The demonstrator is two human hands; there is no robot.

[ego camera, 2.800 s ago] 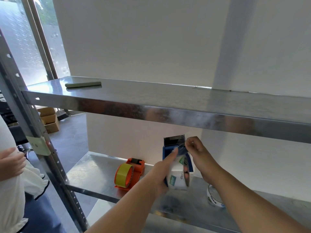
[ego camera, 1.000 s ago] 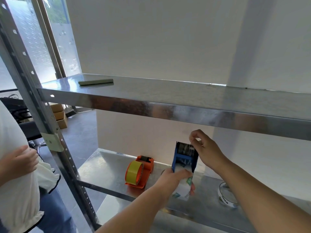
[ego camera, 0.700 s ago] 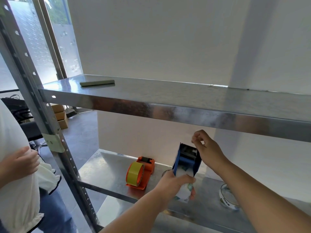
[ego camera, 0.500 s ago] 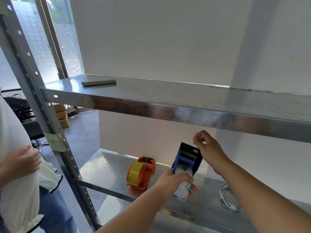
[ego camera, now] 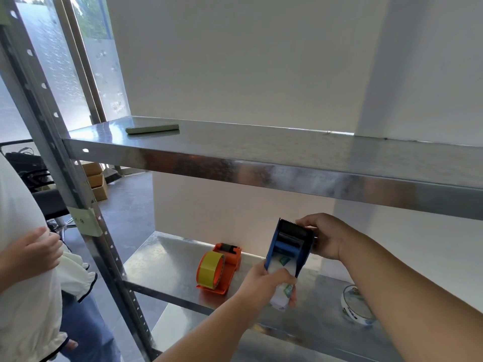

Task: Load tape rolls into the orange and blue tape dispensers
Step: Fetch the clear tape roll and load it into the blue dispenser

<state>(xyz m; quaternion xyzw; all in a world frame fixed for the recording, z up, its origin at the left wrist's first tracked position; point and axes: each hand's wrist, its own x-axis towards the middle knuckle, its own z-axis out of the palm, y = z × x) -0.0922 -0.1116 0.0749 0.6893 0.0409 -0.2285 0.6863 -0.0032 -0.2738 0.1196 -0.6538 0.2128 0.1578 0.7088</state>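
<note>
The blue tape dispenser [ego camera: 290, 246] is held upright above the lower shelf, serrated blade at its top. A white tape roll with green print [ego camera: 281, 293] sits in its lower end. My left hand [ego camera: 264, 284] grips the roll and the dispenser's bottom. My right hand [ego camera: 326, 236] holds the dispenser's top right side near the blade. The orange dispenser [ego camera: 224, 267] rests on the lower shelf to the left, with a yellow tape roll [ego camera: 210, 269] in it.
The lower metal shelf [ego camera: 162, 259] also carries a clear tape roll [ego camera: 356, 305] at the right. The upper shelf [ego camera: 261, 158] hangs just above my hands, with a flat green bar [ego camera: 151, 128] on it. A person in white [ego camera: 23, 257] stands at the left by the rack post [ego camera: 78, 205].
The dispenser has tilted so its blade end leans left. My right hand has come down from the tape end at the blade onto the dispenser's upper side. The view shifted slightly.
</note>
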